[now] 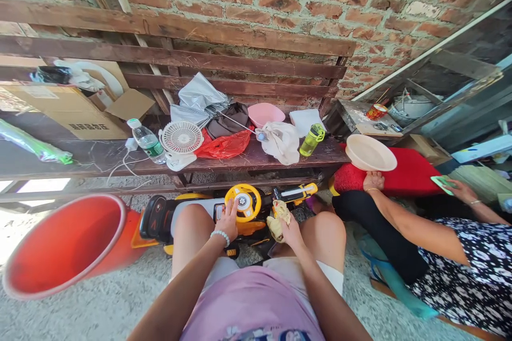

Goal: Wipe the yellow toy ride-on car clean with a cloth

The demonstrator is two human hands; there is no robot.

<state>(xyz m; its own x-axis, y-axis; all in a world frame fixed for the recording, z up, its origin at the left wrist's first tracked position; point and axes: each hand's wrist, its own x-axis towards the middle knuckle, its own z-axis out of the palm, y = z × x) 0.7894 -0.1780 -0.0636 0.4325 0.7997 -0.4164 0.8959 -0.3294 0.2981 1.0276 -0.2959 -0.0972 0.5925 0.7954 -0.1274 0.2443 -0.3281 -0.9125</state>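
A child's ride-on toy car (188, 212), yellow, black and grey, stands in front of my knees. Its yellow steering wheel (256, 202) has a white hub. My left hand (226, 219), a beaded bracelet at the wrist, lies against the wheel's left side with its fingers stretched out. Bunched in my right hand (293, 232) is a crumpled pale yellow cloth (279, 221), held just right of the wheel. Beyond the cloth, a yellow and black arm-like part (300, 193) of the toy points right. The cloth hides some of the toy's body.
A large red bucket (120, 224) lies tipped at left. Along the wooden bench (320, 152) are a fan (182, 138), water bottle (148, 141), pink basin (266, 113) and green bottle (312, 139). At right, a seated person's hand (374, 181) touches a cream basin (371, 153).
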